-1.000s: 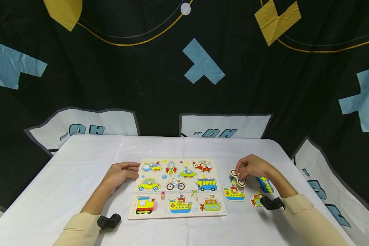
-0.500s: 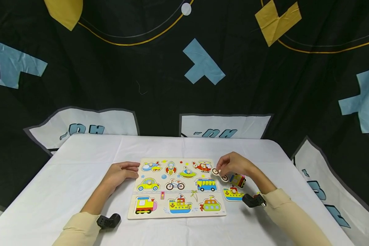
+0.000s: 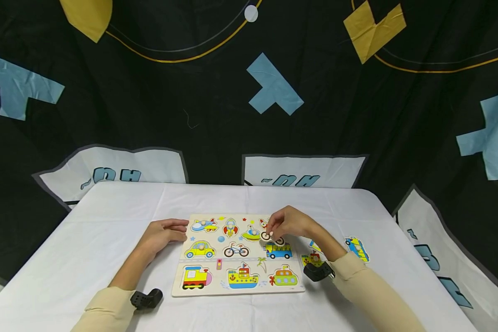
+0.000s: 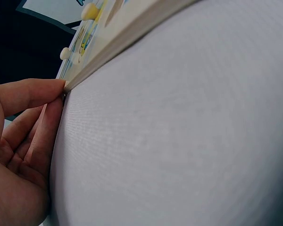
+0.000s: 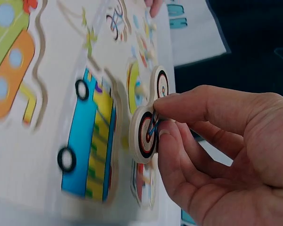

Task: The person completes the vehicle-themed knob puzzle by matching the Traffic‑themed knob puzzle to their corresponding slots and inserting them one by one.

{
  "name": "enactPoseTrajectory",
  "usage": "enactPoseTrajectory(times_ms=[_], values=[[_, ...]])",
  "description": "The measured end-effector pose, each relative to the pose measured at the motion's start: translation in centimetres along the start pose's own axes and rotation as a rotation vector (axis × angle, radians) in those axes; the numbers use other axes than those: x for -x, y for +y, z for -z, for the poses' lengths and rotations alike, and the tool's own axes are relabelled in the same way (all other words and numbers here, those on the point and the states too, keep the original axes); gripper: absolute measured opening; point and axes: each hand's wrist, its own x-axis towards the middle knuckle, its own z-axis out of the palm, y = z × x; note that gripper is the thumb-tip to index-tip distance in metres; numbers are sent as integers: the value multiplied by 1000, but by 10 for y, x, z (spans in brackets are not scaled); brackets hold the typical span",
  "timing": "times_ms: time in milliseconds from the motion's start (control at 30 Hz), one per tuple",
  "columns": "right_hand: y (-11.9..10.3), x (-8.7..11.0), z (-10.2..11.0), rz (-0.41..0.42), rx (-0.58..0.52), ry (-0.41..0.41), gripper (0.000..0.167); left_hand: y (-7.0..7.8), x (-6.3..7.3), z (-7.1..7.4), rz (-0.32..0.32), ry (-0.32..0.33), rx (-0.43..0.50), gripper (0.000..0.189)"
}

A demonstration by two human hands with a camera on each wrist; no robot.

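"As your right grip point(image 3: 290, 221) stands over the puzzle board point(image 3: 255, 251), I am to record what it holds."

"It pinches the bicycle piece point(image 5: 146, 132) between thumb and fingertips. You have that piece raised above the board, near the bus picture point(image 3: 278, 250)."

"State the position of the bicycle recess point(image 3: 236, 249)."

"Middle row, between the yellow car point(image 3: 200, 249) and the bus picture, to the left of your raised piece and apart from it."

"And your left grip point(image 3: 163, 235)?"

"Fingers mostly extended, tips touching the board's left edge; the palm side is near the white tabletop point(image 3: 108, 221)."

"Other items, for the record?"

"Loose to the right of your board: a bus piece point(image 3: 357, 249), lying farther out, and a boat piece point(image 3: 309, 259), just beside the board's edge. One further piece point(image 3: 315, 246) is mostly hidden by your right forearm point(image 3: 329, 243); I cannot fairly say which vehicle it shows. Each of your wrists carries a black device point(image 3: 146, 299)."
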Motion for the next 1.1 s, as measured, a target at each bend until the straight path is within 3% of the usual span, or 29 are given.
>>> enactPoseTrajectory(times_ms=[267, 767, 1100], values=[[-12, -14, -19, 68, -9, -38, 15, -1, -1, -1, 1, 3, 6, 49], [-35, -32, -58, 114, 38, -86, 14, -1, 0, -1, 7, 0, 14, 50], [-44, -36, -71, 124, 59, -72, 14, 0, 1, 0, -7, 4, 19, 50]])
